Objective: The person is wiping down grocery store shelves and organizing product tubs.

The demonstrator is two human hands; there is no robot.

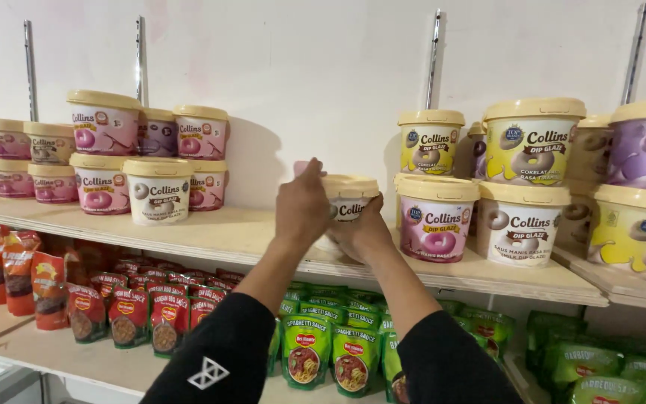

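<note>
A wide bare stretch of the wooden shelf [256,232] is lying open between the stacked tubs on the left [158,191] and the tubs on the right [435,217], and both hands [304,206] are reaching into it. The pink tub beside the right hand [364,232] is crowding that side (almost touching). The white wall [315,82] is closing off the back; above the gap, nothing is blocking.

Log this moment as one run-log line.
left hand: on tub | right hand: on tub | white plastic tub with cream lid | wooden shelf
</note>
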